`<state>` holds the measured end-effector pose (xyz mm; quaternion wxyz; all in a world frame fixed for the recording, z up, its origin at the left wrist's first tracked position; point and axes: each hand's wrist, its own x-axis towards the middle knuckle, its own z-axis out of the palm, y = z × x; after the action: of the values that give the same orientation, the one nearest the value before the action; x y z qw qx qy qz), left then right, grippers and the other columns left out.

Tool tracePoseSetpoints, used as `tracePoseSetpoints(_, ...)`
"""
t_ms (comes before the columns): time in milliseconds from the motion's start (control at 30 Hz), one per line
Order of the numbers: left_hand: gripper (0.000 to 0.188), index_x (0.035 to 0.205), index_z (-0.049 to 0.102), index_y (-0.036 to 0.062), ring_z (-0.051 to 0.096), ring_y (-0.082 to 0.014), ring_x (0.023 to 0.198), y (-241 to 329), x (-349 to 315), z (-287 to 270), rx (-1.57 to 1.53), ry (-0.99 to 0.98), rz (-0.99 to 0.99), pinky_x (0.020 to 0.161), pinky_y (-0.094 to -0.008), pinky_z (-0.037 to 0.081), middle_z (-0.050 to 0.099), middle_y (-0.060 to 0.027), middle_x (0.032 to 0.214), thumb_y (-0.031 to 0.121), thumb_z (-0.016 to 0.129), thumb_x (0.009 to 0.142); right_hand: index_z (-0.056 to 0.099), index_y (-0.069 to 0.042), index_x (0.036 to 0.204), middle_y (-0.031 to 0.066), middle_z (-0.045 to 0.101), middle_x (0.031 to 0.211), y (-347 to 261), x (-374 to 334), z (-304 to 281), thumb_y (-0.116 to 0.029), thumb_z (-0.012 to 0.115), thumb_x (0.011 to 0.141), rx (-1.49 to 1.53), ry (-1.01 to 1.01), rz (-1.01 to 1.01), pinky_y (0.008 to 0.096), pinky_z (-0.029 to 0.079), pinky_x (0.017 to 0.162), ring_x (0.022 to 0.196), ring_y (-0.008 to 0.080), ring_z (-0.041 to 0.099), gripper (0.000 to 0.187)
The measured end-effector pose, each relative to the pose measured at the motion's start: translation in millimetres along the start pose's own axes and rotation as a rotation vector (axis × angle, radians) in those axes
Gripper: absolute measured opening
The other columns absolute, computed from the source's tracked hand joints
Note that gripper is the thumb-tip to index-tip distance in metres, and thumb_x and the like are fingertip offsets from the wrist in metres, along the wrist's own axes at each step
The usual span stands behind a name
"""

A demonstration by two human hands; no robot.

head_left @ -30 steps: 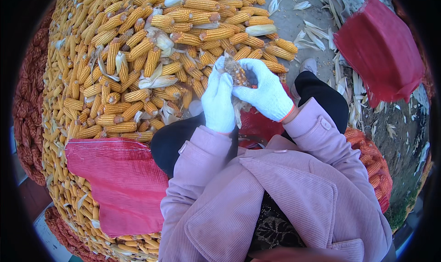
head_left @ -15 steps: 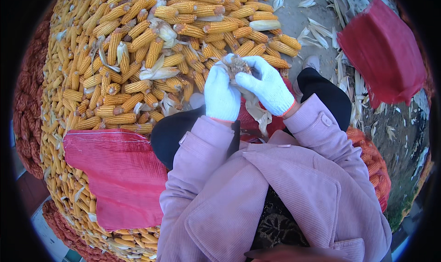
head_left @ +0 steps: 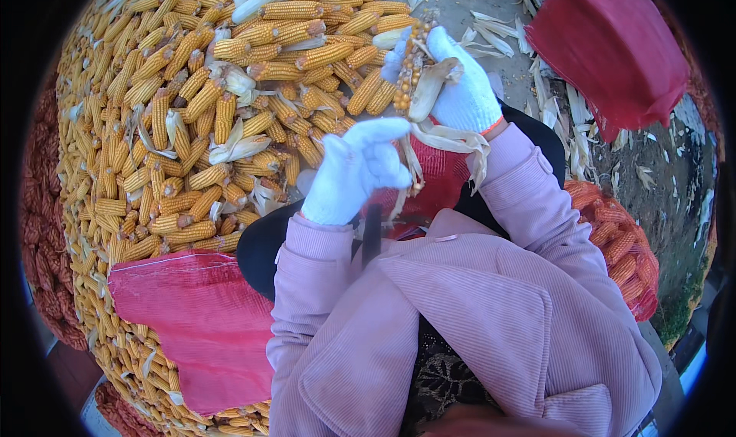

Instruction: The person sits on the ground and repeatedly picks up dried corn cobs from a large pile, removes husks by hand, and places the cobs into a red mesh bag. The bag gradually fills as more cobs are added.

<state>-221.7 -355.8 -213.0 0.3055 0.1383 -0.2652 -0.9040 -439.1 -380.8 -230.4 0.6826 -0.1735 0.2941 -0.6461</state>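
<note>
My right hand (head_left: 464,88), in a white knit glove, is closed around an ear of corn (head_left: 410,69) with patchy yellow kernels. Pale husk (head_left: 431,88) still clings to the ear, and long dry strips hang below it. My left hand (head_left: 360,169), gloved too, is apart from the ear, to its lower left. Its index finger is stretched out and the others are loosely bent, with nothing visible held. The fingertips come close to a hanging husk strip (head_left: 415,169); whether they touch it is unclear. A dark narrow flat piece (head_left: 372,234) shows below the left wrist.
A large heap of husked corn ears (head_left: 192,130) spreads ahead and left. One red mesh sack (head_left: 203,322) lies flat on it; another red sack (head_left: 613,50) lies at far right. A filled net bag (head_left: 613,245) stands by my right side. Loose husks (head_left: 491,34) litter the ground.
Both hands were together around the ear. My right hand has lifted it up and away, while my left has come off it, lower and to the left. More husk now hangs loose.
</note>
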Motion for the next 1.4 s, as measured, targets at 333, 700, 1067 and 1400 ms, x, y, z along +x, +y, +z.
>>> tracePoseSetpoints(333,0.06,0.148,0.04,-0.005,0.057,-0.0153,0.113,-19.3,11.6,1.9,0.41,0.435,-0.036,0.098,-0.029,0.048,0.057,-0.0104,0.131,0.016,0.064,0.097,0.049,0.0,0.143,0.007,0.061,0.129,17.8,-10.7,13.9,-0.031,0.057,0.105,-0.217,-0.17,0.056,0.0294,0.046,0.106,0.12,0.0142,0.058,0.049)
tracePoseSetpoints(700,0.037,0.126,0.054,0.0017,0.063,-0.0205,0.109,-24.4,14.4,-31.3,0.128,0.641,0.189,0.097,-0.0345,0.051,0.063,-0.0124,0.117,0.033,0.055,0.106,0.074,-0.008,0.106,0.0078,0.066,0.1,11.9,-27.5,17.9,-0.013,0.071,0.091,-1.23,-0.18,-0.316,0.0316,0.053,0.085,0.096,0.0206,0.067,0.016)
tracePoseSetpoints(1067,0.043,0.127,0.052,0.0031,0.06,-0.0197,0.093,-13.9,13.4,-37.5,0.008,0.69,0.327,0.082,-0.033,0.053,0.061,-0.0102,0.101,0.039,0.057,0.104,0.07,-0.003,0.119,0.012,0.069,0.114,-26.3,-32.4,32.8,-0.019,0.069,0.095,-1.169,-0.673,0.432,0.033,0.05,0.098,0.107,0.0214,0.066,0.03)
tracePoseSetpoints(1400,0.047,0.137,0.046,0.0,0.062,-0.0164,0.108,-15.0,15.9,4.5,0.369,0.538,0.162,0.093,-0.0303,0.052,0.061,-0.01,0.124,0.007,0.065,0.095,0.065,0.001,0.128,0.0169,0.071,0.115,4.4,-27.8,20.9,-0.032,0.066,0.096,-1.359,-0.136,-0.069,0.0346,0.053,0.093,0.107,0.0255,0.068,0.046)
